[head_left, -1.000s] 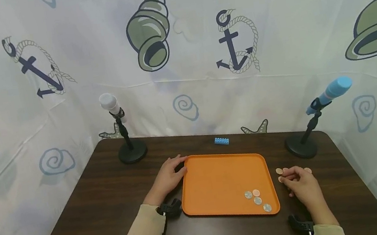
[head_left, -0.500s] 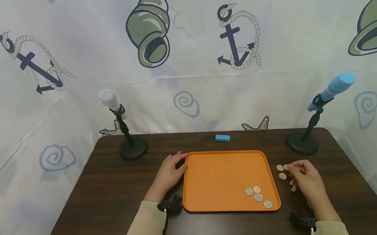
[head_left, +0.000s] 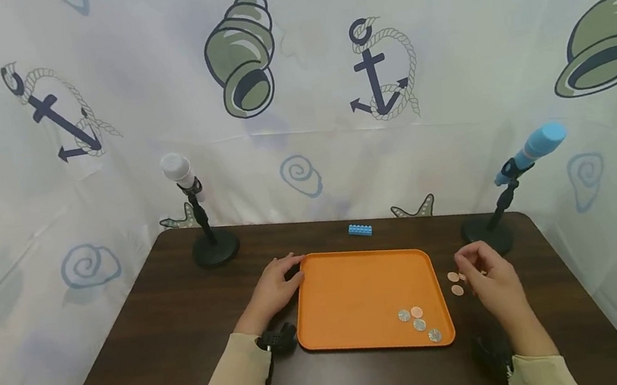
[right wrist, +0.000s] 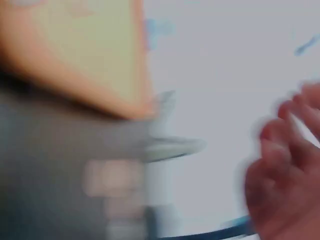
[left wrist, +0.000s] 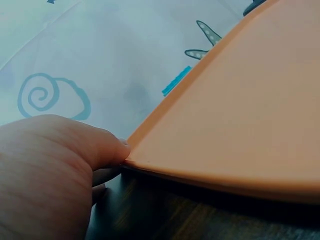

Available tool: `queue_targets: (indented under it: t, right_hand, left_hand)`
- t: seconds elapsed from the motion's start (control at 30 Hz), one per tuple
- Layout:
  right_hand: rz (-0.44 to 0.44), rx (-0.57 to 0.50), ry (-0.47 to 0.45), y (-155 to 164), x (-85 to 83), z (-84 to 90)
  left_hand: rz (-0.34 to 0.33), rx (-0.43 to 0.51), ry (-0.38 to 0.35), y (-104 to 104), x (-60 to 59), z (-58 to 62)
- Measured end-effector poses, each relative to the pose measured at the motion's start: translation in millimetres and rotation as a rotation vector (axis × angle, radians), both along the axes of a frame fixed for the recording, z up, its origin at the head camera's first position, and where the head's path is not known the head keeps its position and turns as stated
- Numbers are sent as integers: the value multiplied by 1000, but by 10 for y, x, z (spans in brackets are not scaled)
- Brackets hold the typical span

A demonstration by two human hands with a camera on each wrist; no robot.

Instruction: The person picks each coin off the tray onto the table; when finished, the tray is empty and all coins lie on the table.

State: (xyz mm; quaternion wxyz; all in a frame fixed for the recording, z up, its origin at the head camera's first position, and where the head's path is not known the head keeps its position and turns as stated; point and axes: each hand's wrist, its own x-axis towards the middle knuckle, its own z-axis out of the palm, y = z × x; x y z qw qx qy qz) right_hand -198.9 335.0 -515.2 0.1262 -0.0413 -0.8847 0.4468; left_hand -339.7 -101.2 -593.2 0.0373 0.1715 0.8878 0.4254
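At the far left corner of the orange tray [head_left: 355,293], my left hand [head_left: 272,292] holds the rim between thumb and fingers. The left wrist view has a fingertip [left wrist: 120,150] right against that corner. My right hand [head_left: 495,284] hovers over the table right of the tray, fingers loosely bent. No coin shows in its fingers, though the right wrist view is blurred. Copper coins [head_left: 457,290] lie under and beside the right hand, some partly covered by it. Inside the tray, near its front right corner, lie silver coins [head_left: 435,335] and one copper coin [head_left: 416,313].
A blue toy brick [head_left: 359,230] lies behind the tray. A white microphone [head_left: 178,169] on a black stand is at the back left. A blue microphone [head_left: 539,142] on its stand rises just behind the right hand. A printed curtain hangs behind the dark table [head_left: 176,348].
My right hand has shifted from among the copper coins to a little farther back, toward the blue microphone's stand. The left hand and the tray stay put; the head view tilts slightly.
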Motion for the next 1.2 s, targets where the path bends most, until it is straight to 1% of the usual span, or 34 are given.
queue_targets:
  t: [0.07, 0.1, 0.13, 0.2, 0.27, 0.37, 0.47, 0.53, 0.67, 0.8, 1.0, 1.2]
  right_hand:
    - [113, 243, -58, -133, 65, 271]
    - [176, 347, -88, -198, 91, 402]
    - [234, 430, -114, -265, 107, 516]
    - [321, 547, -155, -402, 128, 681]
    - [386, 589, -166, -522, 125, 751]
    - [458, 596, -157, -647, 81, 712]
    - [508, 579, -170, -683, 27, 573]
    - [517, 563, -195, -673, -10, 457]
    - [552, 472, -270, -620, -72, 259]
    - [582, 402, -329, -559, -121, 143]
    - [579, 415, -321, -523, -170, 30]
    - [527, 439, -358, -542, -172, -47]
  left_hand:
    - [-8, -4, -3, 5, 1, -4]
    - [-10, -1, 0, 7, -3, 5]
    - [-12, 1, 7, 10, -10, 18]
    - [-11, 7, 22, 9, -27, 42]
    - [-2, 11, 33, -1, -40, 60]
    - [7, 5, 46, -19, -59, 62]
    - [0, 3, 47, -30, -58, 56]
    - [-6, 0, 43, -31, -50, 51]
    - [-14, -4, 37, -28, -30, 46]
    - [-17, -6, 37, -14, -18, 42]
    - [-5, -5, 22, 2, 10, 18]
    - [7, 12, 10, 7, 59, -16]
